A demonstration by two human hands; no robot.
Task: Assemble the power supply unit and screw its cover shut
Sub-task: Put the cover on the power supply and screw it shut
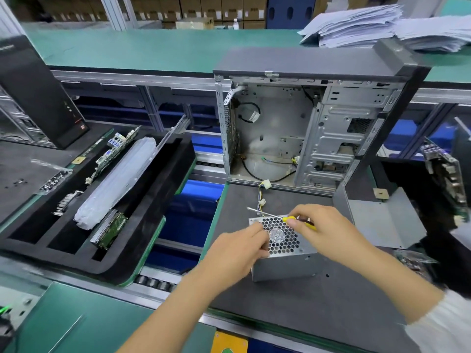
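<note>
A silver power supply unit [285, 263] sits on a dark grey mat, its honeycomb fan grille facing up. My left hand [238, 250] grips its left side, fingers resting on the grille edge. My right hand [323, 225] holds a yellow-handled screwdriver [270, 215], whose metal shaft lies almost flat and points left over the unit's far edge. A bundle of wires with white connectors [263, 192] runs from the unit toward the open computer case [305, 133] standing behind it.
A black foam tray [163, 200] at left holds a circuit board, a plastic-wrapped part and a drive. Loose screws [54, 182] lie further left. A grey metal panel [384, 222] lies right of the unit. Paper stacks [382, 26] sit on the far green bench.
</note>
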